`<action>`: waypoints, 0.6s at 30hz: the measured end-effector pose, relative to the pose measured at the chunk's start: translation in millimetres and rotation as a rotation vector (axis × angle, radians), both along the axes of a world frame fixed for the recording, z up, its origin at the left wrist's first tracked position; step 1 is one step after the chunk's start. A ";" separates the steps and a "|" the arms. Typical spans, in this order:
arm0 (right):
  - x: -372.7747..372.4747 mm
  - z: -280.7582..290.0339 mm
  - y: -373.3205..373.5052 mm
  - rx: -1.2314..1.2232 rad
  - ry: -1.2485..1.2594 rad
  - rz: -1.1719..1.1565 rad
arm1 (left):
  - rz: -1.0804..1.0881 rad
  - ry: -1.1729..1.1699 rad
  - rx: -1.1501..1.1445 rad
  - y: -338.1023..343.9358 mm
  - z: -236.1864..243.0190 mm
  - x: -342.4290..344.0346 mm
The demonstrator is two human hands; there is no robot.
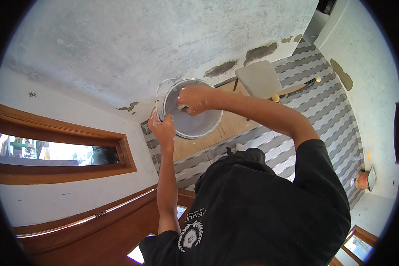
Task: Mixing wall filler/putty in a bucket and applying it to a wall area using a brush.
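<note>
The left hand (162, 127) grips the near left rim of a pale bucket (216, 114), thumb over the edge, while the right hand (197, 98) reaches inside with its fingers curled, though whether they close on anything I cannot tell. The bucket, its wire handle (158, 91) on the left and whitish paste (194, 126) inside, is over a tan board (237, 126), beside a grey-seated stool (258, 77). Farther out are the patterned tile floor (330, 119), a patchy wall (133, 40) and, to the left, a wood-framed window (53, 150).
</note>
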State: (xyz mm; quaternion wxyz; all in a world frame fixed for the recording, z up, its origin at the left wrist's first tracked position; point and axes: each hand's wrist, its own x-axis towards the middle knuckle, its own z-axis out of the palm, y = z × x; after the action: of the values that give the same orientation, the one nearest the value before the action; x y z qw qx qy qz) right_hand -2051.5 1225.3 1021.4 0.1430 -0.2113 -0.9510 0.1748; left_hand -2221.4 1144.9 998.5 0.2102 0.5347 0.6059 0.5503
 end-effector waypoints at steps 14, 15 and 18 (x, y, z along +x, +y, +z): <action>5.0 11.8 -0.5 0.102 -0.114 0.045 | -0.005 0.153 0.088 -5.4 30.2 6.0; 7.2 15.7 0.7 0.101 -0.112 0.044 | -0.011 0.152 0.084 -6.0 31.7 6.8; 9.5 31.4 -3.2 0.179 -0.095 0.058 | 0.011 0.175 0.080 -6.3 30.8 2.2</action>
State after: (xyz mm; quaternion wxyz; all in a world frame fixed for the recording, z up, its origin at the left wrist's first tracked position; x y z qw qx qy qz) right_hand -2042.0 1222.1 1052.8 0.1108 -0.1779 -0.9743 0.0829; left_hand -2219.2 1138.6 1029.4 0.1319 0.5851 0.6025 0.5265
